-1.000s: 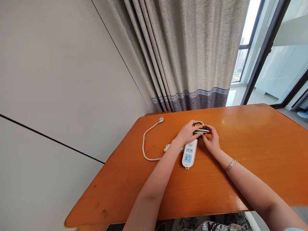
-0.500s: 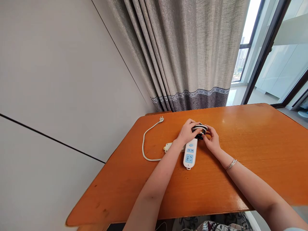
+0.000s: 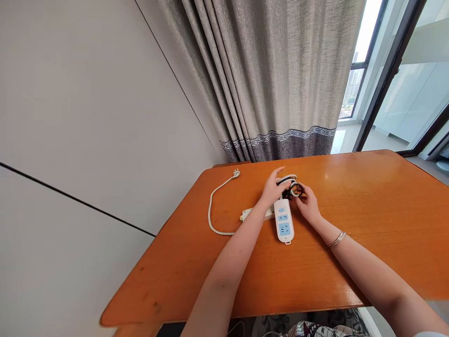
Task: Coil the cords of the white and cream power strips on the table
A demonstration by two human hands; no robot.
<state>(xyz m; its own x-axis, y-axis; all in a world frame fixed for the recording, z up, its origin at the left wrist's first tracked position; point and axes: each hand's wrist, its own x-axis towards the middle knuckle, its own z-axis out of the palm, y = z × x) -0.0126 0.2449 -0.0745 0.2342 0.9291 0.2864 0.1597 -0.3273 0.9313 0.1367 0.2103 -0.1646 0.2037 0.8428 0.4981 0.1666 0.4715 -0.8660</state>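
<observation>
Both hands are at a bundle of black and white cables (image 3: 293, 187) on the wooden table. My left hand (image 3: 272, 188) pinches the bundle from its left side, with the index finger stretched away from the thumb. From the right, my right hand (image 3: 307, 204) closes its fingers on the coiled loops. Just below the bundle lies a white power strip (image 3: 284, 224) with pale blue socket faces. A second, off-white power strip (image 3: 269, 213) lies crosswise behind it, partly hidden by my left forearm. Its white cord (image 3: 209, 210) appears to curve left to a plug (image 3: 236, 173).
The orange-brown wooden table (image 3: 368, 210) has rounded corners. A grey curtain (image 3: 280, 75) hangs behind its far edge, and a pale panelled wall (image 3: 87, 117) runs along the left. A dark-framed glass door (image 3: 382, 84) stands at the back right.
The white power strip has shifted right and turned slightly. The cable loops have spread and tilted, showing more of their coils. My left index finger has lifted off the bundle.
</observation>
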